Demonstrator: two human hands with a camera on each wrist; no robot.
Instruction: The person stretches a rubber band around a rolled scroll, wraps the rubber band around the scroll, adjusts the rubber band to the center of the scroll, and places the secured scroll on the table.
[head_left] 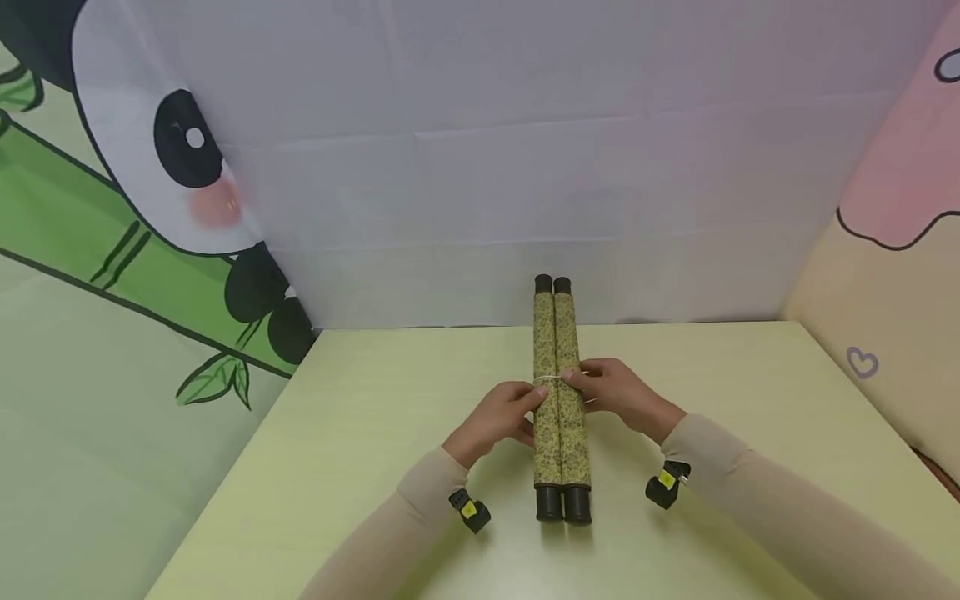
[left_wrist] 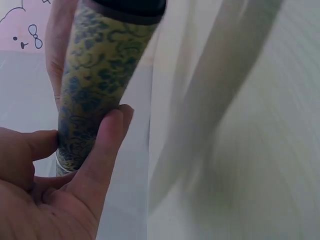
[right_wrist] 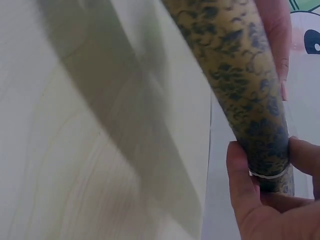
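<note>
A hand scroll (head_left: 546,433), rolled from both ends into two side-by-side rolls with dark end knobs, is covered in yellow cloth with a dark floral pattern. A thin white string (head_left: 549,377) circles both rolls near their middle. My left hand (head_left: 498,414) grips the left roll, thumb on top and fingers below. On the other side, my right hand (head_left: 615,392) holds the right roll, its thumb close to the string. The scroll is raised off the table, casting a shadow in both wrist views. Fingers (right_wrist: 239,170) curl under the roll in the right wrist view.
The pale wooden table (head_left: 360,392) extends to both sides of the scroll. Behind it hangs a whitish cloth backdrop (head_left: 480,183), with a panda print at left and a pink print at right. Small black devices (head_left: 471,510) sit at both wrists.
</note>
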